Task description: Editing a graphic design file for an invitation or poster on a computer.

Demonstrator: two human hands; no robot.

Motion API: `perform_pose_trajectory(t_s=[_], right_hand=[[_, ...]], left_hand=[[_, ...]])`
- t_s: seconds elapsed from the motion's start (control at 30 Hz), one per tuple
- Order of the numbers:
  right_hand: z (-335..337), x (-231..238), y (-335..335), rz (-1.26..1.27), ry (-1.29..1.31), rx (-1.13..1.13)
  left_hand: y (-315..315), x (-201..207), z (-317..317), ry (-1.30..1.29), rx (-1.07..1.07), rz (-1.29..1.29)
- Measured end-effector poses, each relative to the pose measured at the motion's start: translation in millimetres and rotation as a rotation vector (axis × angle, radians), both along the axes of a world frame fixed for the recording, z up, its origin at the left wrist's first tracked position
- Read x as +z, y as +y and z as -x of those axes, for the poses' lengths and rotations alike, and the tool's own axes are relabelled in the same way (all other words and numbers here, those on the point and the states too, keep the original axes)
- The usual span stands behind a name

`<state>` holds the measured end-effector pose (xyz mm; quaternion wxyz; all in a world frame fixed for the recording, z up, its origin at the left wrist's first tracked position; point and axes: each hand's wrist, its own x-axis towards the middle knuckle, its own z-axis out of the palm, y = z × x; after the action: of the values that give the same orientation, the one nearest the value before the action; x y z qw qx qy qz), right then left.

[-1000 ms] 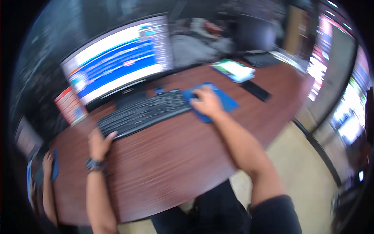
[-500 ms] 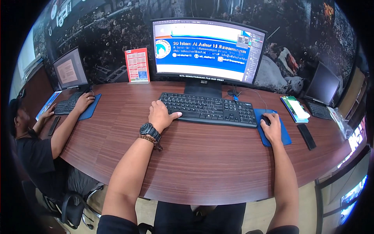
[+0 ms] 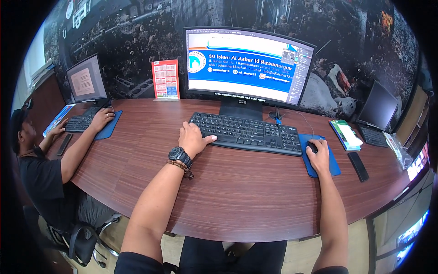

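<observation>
My left hand (image 3: 193, 139) rests at the left end of a black keyboard (image 3: 246, 133), fingers on its keys and thumb stretched out along the front edge. A dark watch and beaded bracelets circle that wrist. Under my right hand (image 3: 320, 157) is a black mouse (image 3: 312, 147), partly covered by the curled fingers. The mouse sits on a blue mouse pad (image 3: 331, 165). Behind the keyboard stands a curved monitor (image 3: 248, 66) showing a blue and white banner design with a round logo, with tool panels at the right of the screen.
At left a co-worker (image 3: 43, 173) uses another keyboard (image 3: 81, 122) before a second monitor (image 3: 86, 78). A red and white calendar (image 3: 166, 80) stands on the wooden desk (image 3: 237, 196). On the right lie a black phone (image 3: 358, 166), booklets (image 3: 345, 135) and a dark-screened computer (image 3: 378, 105).
The whole view has shifted slightly, so the desk and monitor appear a little lower and further right. Both my hands keep their places on the keyboard and mouse.
</observation>
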<state>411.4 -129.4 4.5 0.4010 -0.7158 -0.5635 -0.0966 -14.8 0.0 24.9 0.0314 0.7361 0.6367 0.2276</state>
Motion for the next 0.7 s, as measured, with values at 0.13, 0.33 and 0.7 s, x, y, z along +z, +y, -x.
perform_pose_trajectory(t_s=[0.13, 0.33, 0.7], right_hand=[[3.0, 3.1, 0.0, 0.006, -0.008, -0.01], [-2.8, -2.0, 2.5, -0.015, -0.008, 0.003], [-2.9, -8.7, 2.6, -0.057, -0.021, 0.021]], left_hand=[[0.1, -0.8, 2.4, -0.007, -0.01, -0.02], [1.9, -2.2, 0.3, -0.005, -0.01, -0.016], [2.6, -6.1, 3.0, -0.037, -0.025, -0.05]])
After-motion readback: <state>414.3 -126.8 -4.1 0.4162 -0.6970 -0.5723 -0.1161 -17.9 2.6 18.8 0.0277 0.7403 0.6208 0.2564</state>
